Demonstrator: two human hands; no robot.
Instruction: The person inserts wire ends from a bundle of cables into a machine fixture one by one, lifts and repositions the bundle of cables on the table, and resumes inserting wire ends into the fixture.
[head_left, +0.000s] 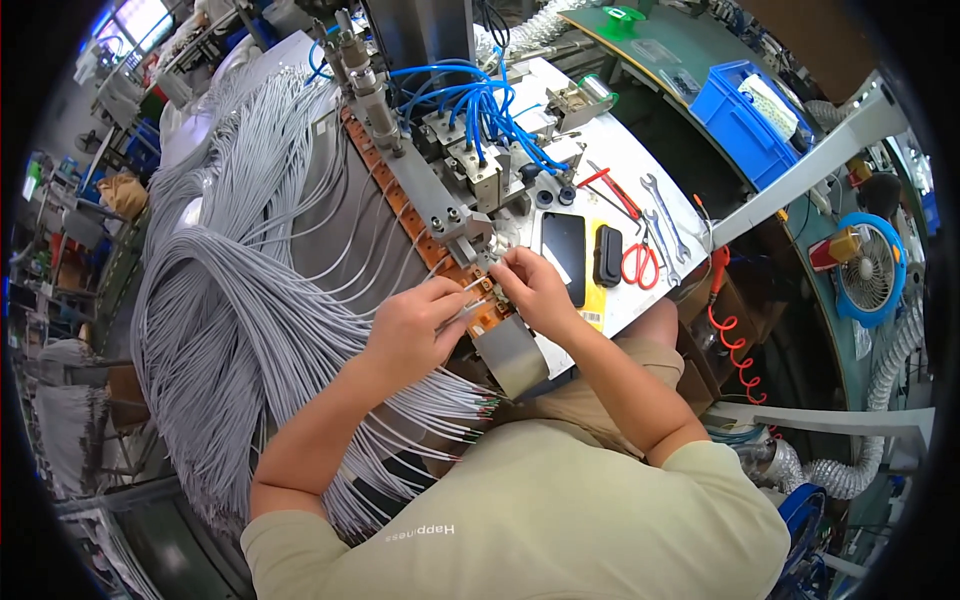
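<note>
My left hand (413, 328) is closed, its fingertips pinching the end of a grey cable (474, 284) over the orange rail (418, 235) of a bench machine. Just to its right, my right hand (537, 292) has thumb and fingers pressed together at the same rail; what they hold is hidden. Several grey cables run side by side into the rail from the left. A metal block (512, 356) sits at the rail's near end. Beyond my fingers stands the machine head (425, 190), with metal cylinders and blue air tubes (490, 100).
A big bundle of grey cables (230, 290) drapes down on the left. On the white bench to the right lie a phone (564, 250), a black case (607, 256), red-handled scissors (640, 266) and wrenches (664, 220). Farther right are a blue bin (742, 130) and a fan (865, 268).
</note>
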